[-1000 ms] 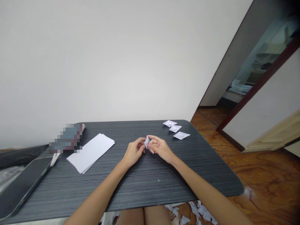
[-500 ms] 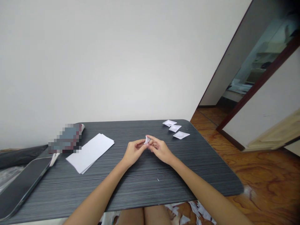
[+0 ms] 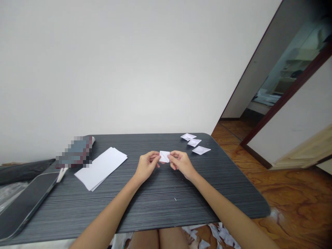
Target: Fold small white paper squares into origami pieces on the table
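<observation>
A small folded white paper square [image 3: 164, 156] is held up just above the dark table, its face toward me with a slanting crease across it. My left hand [image 3: 147, 165] pinches its left edge between thumb and fingers. On the opposite edge, my right hand [image 3: 181, 164] grips the paper the same way. Three folded white paper pieces [image 3: 201, 150] lie beyond my right hand, near the table's far right corner. To the left of my left hand rests a stack of white paper sheets [image 3: 101, 169].
The dark wood-grain table [image 3: 145, 211] meets a white wall. A phone-like black slab [image 3: 26, 204] lies at the left edge, near a pixelated object [image 3: 75, 152] with a white strip. Paper scraps [image 3: 215, 235] are scattered below the table's front edge. A doorway stands at right.
The folded paper has gone from an upright, bent shape to a flat square facing me. My hands have moved slightly apart, each now on one side of it.
</observation>
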Demonstrator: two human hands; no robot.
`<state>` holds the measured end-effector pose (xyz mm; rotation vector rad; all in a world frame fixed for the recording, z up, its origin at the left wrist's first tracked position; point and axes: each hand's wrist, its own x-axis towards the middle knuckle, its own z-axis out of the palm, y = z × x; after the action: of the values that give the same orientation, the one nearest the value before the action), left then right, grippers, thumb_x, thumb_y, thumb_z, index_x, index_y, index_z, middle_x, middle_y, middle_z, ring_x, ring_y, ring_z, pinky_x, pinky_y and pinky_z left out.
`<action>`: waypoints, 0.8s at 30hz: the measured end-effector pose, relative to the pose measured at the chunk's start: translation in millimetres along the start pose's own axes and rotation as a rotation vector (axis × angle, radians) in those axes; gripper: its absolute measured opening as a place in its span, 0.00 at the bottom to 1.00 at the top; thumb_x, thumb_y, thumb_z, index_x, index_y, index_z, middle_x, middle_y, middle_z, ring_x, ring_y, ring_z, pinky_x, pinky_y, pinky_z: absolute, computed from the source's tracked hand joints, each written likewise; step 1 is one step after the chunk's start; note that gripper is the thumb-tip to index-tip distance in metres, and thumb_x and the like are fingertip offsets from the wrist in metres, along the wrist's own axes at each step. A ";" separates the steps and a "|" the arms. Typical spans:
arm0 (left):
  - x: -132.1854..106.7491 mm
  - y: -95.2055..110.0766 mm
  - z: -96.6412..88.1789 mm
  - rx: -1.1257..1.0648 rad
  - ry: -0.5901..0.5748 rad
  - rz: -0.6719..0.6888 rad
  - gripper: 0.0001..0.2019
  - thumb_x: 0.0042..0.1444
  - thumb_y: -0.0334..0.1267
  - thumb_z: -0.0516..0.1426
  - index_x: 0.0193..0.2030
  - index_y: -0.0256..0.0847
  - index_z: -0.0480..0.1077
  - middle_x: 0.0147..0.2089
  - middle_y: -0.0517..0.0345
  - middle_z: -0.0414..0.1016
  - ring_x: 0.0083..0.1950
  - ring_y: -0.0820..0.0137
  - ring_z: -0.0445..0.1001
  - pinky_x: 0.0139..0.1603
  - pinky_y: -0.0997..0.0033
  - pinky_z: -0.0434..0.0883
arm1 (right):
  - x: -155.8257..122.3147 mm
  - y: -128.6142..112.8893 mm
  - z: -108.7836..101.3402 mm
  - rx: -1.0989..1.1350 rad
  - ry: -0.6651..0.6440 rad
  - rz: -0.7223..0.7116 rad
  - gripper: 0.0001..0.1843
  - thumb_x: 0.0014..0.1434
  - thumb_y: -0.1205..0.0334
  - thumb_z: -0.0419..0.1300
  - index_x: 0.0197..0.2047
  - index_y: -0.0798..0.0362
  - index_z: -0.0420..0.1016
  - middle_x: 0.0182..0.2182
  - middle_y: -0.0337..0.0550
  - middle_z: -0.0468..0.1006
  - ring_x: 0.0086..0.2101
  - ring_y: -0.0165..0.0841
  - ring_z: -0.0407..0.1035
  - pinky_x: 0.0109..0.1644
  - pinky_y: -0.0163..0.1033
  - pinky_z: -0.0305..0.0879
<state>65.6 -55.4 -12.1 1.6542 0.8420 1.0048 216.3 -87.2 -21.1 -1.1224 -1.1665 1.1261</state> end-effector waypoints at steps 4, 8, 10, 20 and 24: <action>1.0 -2.6 -0.7 0.000 0.013 0.030 0.09 0.50 0.38 0.52 0.34 0.33 0.64 0.21 0.60 0.68 0.20 0.76 0.66 0.19 0.79 0.63 | -2.2 -1.1 3.6 0.075 -0.127 0.063 0.12 0.45 0.58 0.59 0.28 0.56 0.61 0.16 0.33 0.67 0.10 0.21 0.58 0.11 0.26 0.44; 1.3 -6.1 -1.1 -0.022 -0.011 0.064 0.09 0.52 0.38 0.51 0.39 0.36 0.61 0.20 0.64 0.65 0.16 0.80 0.63 0.16 0.82 0.61 | -3.5 -2.8 4.5 0.171 -0.199 0.020 0.17 0.46 0.62 0.59 0.39 0.52 0.58 0.18 0.32 0.70 0.13 0.24 0.62 0.13 0.26 0.49; 0.7 -5.6 -0.9 -0.019 -0.044 0.073 0.10 0.53 0.39 0.50 0.39 0.36 0.62 0.21 0.63 0.66 0.18 0.79 0.65 0.16 0.81 0.62 | -3.4 -5.1 3.4 0.229 -0.189 0.011 0.18 0.46 0.63 0.58 0.41 0.51 0.58 0.18 0.32 0.70 0.14 0.24 0.63 0.14 0.26 0.50; -1.8 -0.5 -3.5 0.329 -0.020 0.289 0.11 0.52 0.39 0.51 0.36 0.37 0.71 0.35 0.52 0.75 0.34 0.70 0.73 0.36 0.73 0.70 | -1.4 -3.4 -4.1 0.165 -0.205 0.028 0.11 0.50 0.58 0.55 0.36 0.55 0.68 0.22 0.37 0.67 0.18 0.22 0.59 0.19 0.30 0.52; -2.0 -1.0 -5.7 0.441 -0.044 0.304 0.11 0.54 0.39 0.49 0.34 0.38 0.71 0.27 0.57 0.74 0.27 0.73 0.72 0.31 0.76 0.68 | -1.8 -2.3 -5.0 -0.322 0.001 -0.276 0.09 0.48 0.59 0.58 0.33 0.53 0.73 0.26 0.39 0.66 0.23 0.25 0.60 0.24 0.31 0.56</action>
<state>59.5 -54.6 -12.5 2.2235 0.8387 1.0307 221.4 -89.5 -19.2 -1.1582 -1.4872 0.7426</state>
